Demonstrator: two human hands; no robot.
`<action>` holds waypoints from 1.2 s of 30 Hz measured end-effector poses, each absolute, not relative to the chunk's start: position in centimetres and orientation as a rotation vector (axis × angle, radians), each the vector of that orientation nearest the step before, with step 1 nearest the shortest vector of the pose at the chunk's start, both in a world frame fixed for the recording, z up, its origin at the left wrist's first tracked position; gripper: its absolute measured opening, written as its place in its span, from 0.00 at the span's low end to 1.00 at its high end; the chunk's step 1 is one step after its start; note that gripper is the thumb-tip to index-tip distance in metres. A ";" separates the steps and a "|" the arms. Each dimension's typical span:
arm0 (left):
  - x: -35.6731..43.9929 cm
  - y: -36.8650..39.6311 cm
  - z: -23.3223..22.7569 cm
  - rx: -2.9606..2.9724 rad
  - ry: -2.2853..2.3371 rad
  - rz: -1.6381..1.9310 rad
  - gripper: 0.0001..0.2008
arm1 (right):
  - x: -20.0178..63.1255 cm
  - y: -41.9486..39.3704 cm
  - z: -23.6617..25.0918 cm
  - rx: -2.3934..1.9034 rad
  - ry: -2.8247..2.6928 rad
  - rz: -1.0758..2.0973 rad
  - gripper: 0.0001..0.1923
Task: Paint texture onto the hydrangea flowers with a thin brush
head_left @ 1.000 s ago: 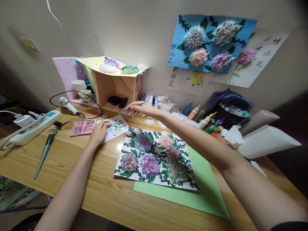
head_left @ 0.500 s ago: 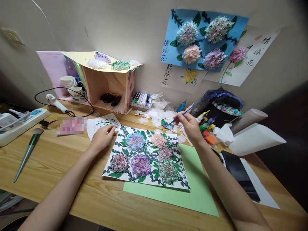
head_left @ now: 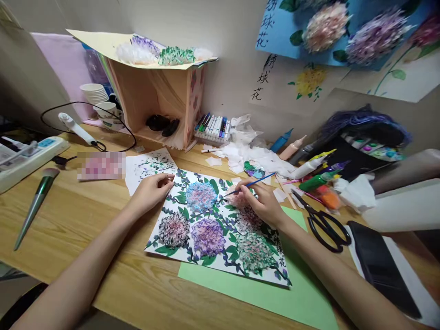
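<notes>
Right hand (head_left: 263, 204) pinched shut round a thin blue paintbrush (head_left: 249, 185), tip down on the flower painting (head_left: 213, 224) between the blue bloom and the pink one. Left hand (head_left: 151, 192) loosely curled, fingertips pressed on the painting's upper left edge, gripping nothing. Painting flat on the wooden desk (head_left: 85, 229), overlapping a green paper sheet (head_left: 292, 298). Black scissors (head_left: 321, 222) just right of the painting. Marker set (head_left: 213, 128) against the wall behind.

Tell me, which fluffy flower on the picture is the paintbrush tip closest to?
The blue flower at the top left. The paintbrush in the right hand points at its edge; the others sit lower or under the hand.
</notes>
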State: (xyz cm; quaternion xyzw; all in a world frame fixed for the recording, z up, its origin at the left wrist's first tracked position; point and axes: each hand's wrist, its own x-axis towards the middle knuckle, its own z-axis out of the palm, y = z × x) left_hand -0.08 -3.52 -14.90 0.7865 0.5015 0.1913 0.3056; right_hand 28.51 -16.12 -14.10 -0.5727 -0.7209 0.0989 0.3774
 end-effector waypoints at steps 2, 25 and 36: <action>-0.1 -3.5 -15.0 2.096 1.330 0.498 0.22 | 28.6 -16.2 -14.2 -1.463 -1.839 0.265 0.10; -0.3 -3.2 -15.8 2.074 1.313 0.525 0.20 | 28.8 -16.1 -14.4 -1.484 -1.861 0.211 0.10; 0.0 -3.2 -15.7 2.076 1.318 0.515 0.20 | 28.6 -16.2 -14.3 -1.465 -1.912 0.245 0.08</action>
